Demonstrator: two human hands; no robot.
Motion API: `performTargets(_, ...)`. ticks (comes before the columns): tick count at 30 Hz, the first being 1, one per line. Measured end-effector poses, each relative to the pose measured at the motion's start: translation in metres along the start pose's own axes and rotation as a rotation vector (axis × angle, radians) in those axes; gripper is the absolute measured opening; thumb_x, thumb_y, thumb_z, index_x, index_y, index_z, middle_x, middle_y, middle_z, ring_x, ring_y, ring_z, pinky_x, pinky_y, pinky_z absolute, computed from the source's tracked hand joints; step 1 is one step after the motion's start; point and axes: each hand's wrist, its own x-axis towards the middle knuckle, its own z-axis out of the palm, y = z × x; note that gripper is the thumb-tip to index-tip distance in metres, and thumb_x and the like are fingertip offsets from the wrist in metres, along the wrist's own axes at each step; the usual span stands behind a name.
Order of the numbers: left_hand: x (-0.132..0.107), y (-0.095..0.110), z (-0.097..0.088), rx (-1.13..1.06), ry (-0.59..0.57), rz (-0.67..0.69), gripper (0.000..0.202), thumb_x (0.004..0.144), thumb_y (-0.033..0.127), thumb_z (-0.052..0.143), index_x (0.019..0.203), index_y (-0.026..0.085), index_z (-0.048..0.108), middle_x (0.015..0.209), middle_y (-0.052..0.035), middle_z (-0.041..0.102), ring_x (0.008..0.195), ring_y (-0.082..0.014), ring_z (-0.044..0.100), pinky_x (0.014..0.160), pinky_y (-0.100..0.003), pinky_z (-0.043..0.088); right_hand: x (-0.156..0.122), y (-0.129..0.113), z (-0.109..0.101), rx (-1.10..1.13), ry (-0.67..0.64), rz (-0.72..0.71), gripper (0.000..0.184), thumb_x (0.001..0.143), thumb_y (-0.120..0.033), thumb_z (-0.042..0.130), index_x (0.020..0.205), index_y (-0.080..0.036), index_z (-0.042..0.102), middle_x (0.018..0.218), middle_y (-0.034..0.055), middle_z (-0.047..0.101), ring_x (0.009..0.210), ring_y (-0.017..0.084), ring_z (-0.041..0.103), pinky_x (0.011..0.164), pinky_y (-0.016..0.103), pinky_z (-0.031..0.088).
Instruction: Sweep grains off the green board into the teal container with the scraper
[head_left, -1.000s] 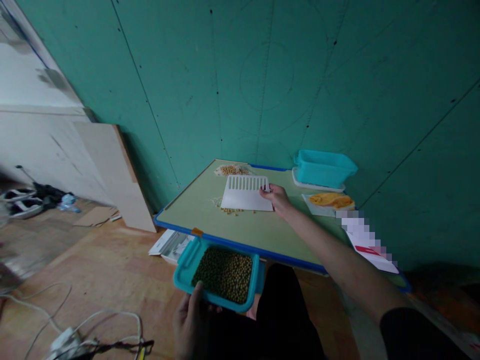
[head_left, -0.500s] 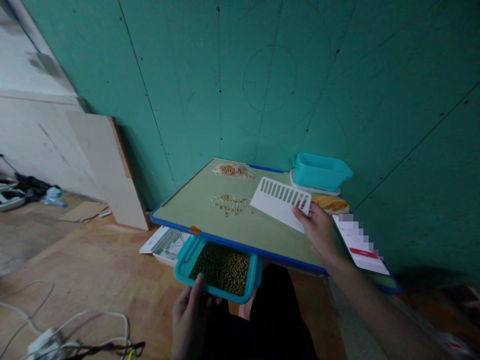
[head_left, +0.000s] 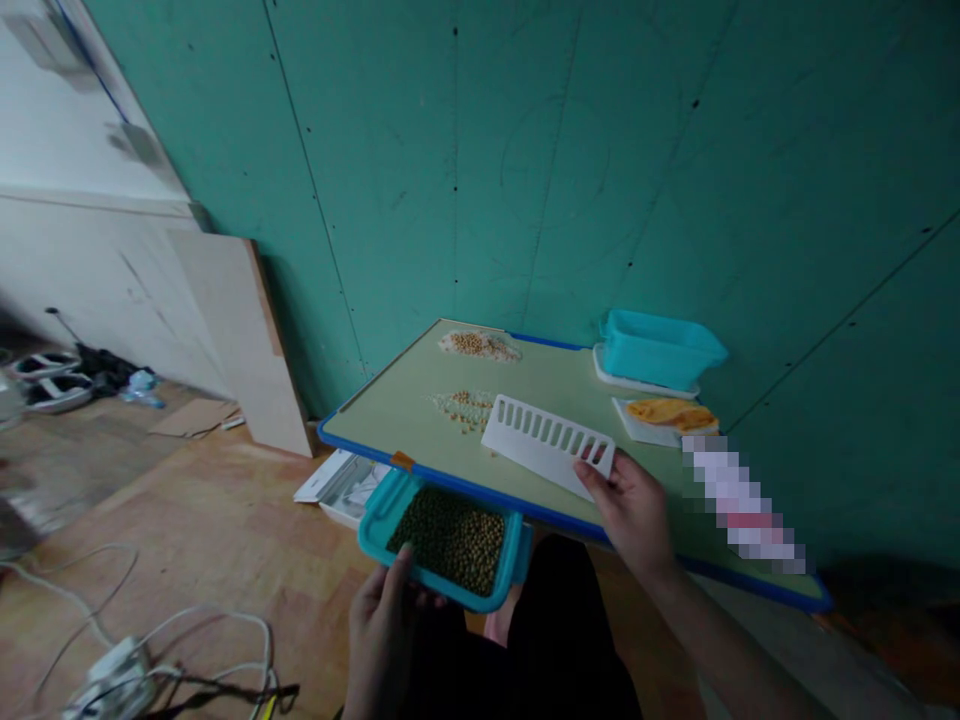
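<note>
My left hand (head_left: 386, 615) grips the near-left rim of a shallow turquoise tray (head_left: 373, 535), thumb on top and fingers underneath. In it lie dark green beans (head_left: 424, 525) on the left and tan beans (head_left: 478, 550) on the right. The tray is held just below the table's front edge. My right hand (head_left: 626, 505) is closed on the right end of a white slotted plastic scraper (head_left: 536, 450), held over the table. Left of the scraper lies a scatter of tan beans and white grains (head_left: 463, 405), partly hidden by it.
Farther back on the table (head_left: 397, 410) is another pile of beans and grains (head_left: 480, 346). A turquoise bin (head_left: 660, 350) stands on a white lid at the back right, near a yellow-orange item (head_left: 671, 413). A power strip (head_left: 112, 680) with cables lies on the floor at left.
The scraper in my right hand has come nearer and lower, toward the table's front edge, now overlapping the nearer scatter. My left hand keeps its hold on the tray. The view has shifted slightly.
</note>
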Motion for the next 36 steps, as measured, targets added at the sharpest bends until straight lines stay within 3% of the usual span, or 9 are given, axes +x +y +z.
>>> performTargets(3,0.000,0.002,0.002,-0.013,0.007,0.003,0.036,0.067,0.049,0.078,0.054,0.023,0.057,0.044,0.0041,0.053,0.040,-0.0163,0.054,0.044,-0.028,0.044,-0.022,-0.003,0.005,-0.021,-0.028,0.003,0.025,0.082,-0.043,0.069,0.097,-0.023,0.069,0.100,0.0078,0.075,0.089,0.027,0.072,0.080,0.036,0.057)
performTargets(6,0.000,0.004,0.004,-0.028,0.041,0.005,0.036,0.065,0.050,0.079,0.053,0.023,0.058,0.042,0.0038,0.053,0.038,-0.0175,0.055,0.042,-0.029,0.044,-0.028,-0.006,0.008,-0.017,-0.071,0.009,0.024,0.081,-0.042,0.069,0.098,-0.024,0.070,0.101,0.0081,0.075,0.089,0.028,0.071,0.080,0.037,0.057)
performTargets(12,0.009,0.003,-0.004,-0.036,0.042,0.020,0.037,0.064,0.049,0.082,0.053,0.021,0.060,0.041,0.0030,0.056,0.039,-0.0157,0.057,0.041,-0.025,0.042,0.024,-0.003,0.007,-0.008,0.044,-0.055,0.029,0.079,-0.045,0.070,0.097,-0.022,0.068,0.100,0.0081,0.075,0.092,0.027,0.070,0.084,0.038,0.055)
performTargets(17,0.015,-0.001,-0.008,-0.133,0.029,-0.010,0.029,0.066,0.042,0.083,0.066,0.019,0.066,0.050,0.0046,0.062,0.043,-0.0132,0.058,0.041,-0.022,0.042,0.051,0.009,0.007,0.008,0.031,-0.028,0.034,0.077,-0.047,0.072,0.097,-0.019,0.067,0.097,0.0086,0.075,0.090,0.026,0.070,0.083,0.039,0.054)
performTargets(31,0.014,-0.004,-0.004,-0.155,-0.048,0.017,0.035,0.065,0.043,0.084,0.061,0.016,0.062,0.049,0.0045,0.058,0.045,-0.0116,0.058,0.044,-0.020,0.043,0.042,0.013,0.010,0.050,0.005,0.005,0.033,0.076,-0.046,0.073,0.096,-0.020,0.068,0.097,0.0084,0.076,0.091,0.026,0.071,0.085,0.038,0.054)
performTargets(36,0.019,-0.009,-0.008,-0.157,-0.031,-0.003,0.034,0.064,0.044,0.085,0.070,0.015,0.067,0.052,0.0029,0.061,0.046,-0.0127,0.059,0.042,-0.020,0.042,0.034,0.011,0.011,0.056,-0.005,0.003,0.034,0.076,-0.046,0.073,0.098,-0.020,0.068,0.100,0.0092,0.075,0.093,0.026,0.071,0.087,0.040,0.054)
